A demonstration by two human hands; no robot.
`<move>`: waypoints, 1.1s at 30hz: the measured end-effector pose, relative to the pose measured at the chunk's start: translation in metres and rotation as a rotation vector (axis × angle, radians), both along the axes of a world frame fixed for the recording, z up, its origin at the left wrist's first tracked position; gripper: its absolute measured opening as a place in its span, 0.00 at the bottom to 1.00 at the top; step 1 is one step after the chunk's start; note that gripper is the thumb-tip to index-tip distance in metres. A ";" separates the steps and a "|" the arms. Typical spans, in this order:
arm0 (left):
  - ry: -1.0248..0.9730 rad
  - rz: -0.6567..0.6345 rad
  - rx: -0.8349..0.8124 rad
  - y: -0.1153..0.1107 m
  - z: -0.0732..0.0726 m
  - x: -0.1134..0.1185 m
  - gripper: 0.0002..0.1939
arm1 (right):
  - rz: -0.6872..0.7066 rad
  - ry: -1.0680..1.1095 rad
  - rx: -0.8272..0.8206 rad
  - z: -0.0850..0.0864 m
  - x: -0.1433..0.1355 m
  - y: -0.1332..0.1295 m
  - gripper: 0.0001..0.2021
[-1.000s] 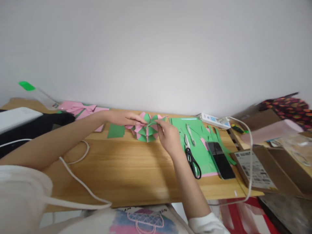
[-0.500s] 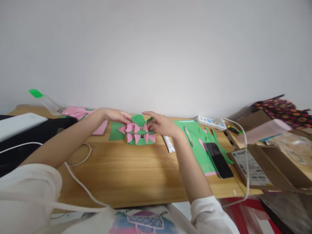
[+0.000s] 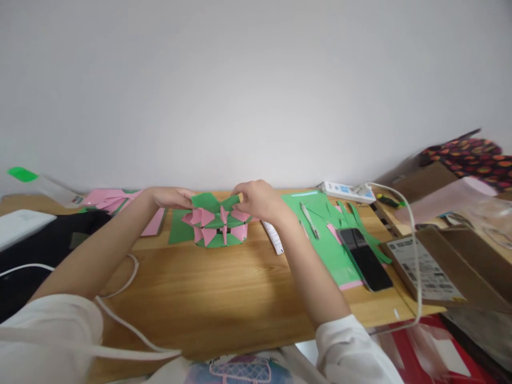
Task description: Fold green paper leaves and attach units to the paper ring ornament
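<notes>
A folded paper model of pink and green pieces stands on the wooden table in front of me, its pink points in two tiers between green layers. Green flaps rise from its top. My left hand holds the model at its left rear; the fingertips are partly hidden behind the paper. On the other side, my right hand has thumb and fingers closed on a green flap at the top right. A green paper sheet lies flat just left of the model.
Right of my right arm are a green sheet with paper strips, a utility knife and a phone. A power strip sits by the wall, cardboard at far right. Pink papers and a white cable lie left.
The model has turned, showing a different face, and sits a little further left in view. My right fingers have closed in on its green flap. The whole view has tilted slightly.
</notes>
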State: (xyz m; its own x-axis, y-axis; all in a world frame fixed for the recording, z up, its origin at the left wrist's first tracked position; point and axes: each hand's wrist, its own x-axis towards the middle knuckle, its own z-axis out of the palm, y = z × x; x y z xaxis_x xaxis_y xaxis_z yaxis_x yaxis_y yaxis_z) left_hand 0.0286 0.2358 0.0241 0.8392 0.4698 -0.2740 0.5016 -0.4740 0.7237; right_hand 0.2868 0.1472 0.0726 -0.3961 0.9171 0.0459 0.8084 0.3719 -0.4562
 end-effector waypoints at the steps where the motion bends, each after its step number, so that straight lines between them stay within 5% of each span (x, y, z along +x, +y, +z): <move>1: 0.022 -0.014 -0.059 0.000 0.001 -0.001 0.18 | 0.002 -0.025 0.012 0.000 -0.001 0.002 0.06; 8: 0.113 -0.041 -0.327 0.003 0.008 -0.001 0.22 | 0.077 -0.097 0.026 -0.007 0.000 0.015 0.07; 11: 0.137 -0.031 -0.354 0.003 0.012 0.003 0.31 | 0.090 -0.087 -0.021 -0.011 0.004 0.018 0.07; 21: 0.258 -0.059 -0.439 0.003 0.027 0.020 0.32 | 0.199 -0.007 -0.158 -0.012 0.016 0.023 0.09; 33: 0.252 0.006 -0.453 0.007 0.016 0.025 0.31 | 0.134 -0.146 -0.166 -0.017 0.015 0.028 0.11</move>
